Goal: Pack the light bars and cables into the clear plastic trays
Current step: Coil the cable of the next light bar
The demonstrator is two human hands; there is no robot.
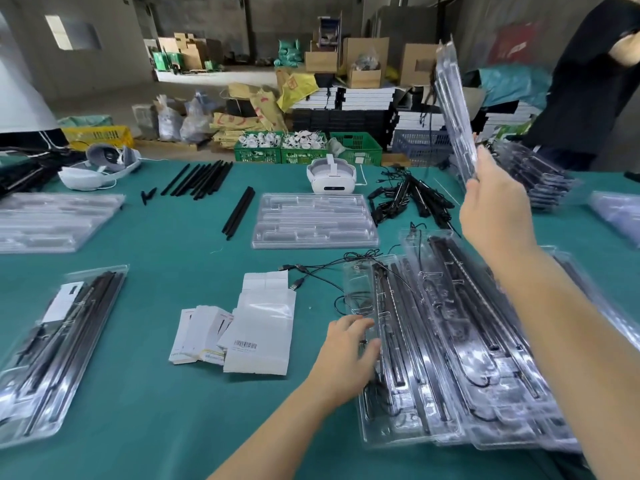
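The right hand [491, 209] pinches a filled tray [453, 109] by its bottom edge, raised upright. It looks light, bendy and slick. The left hand [346, 355] rests loose-fingered on the tray stack [450, 358] at the desk's near right edge.

The trays [314, 220] are clear, glossy plastic. The light bars [239, 213] are matt black. The table cover [166, 410] is smooth teal cloth; the leaflets [204, 336] are white paper.

Behind the teal-covered bench [166, 410], a grey concrete floor [114, 102] ran to bare grey walls [104, 15], crowded with cardboard boxes [363, 60], green crates [301, 150], sacks [242, 123] and stacked black-and-white cartons [367, 98].
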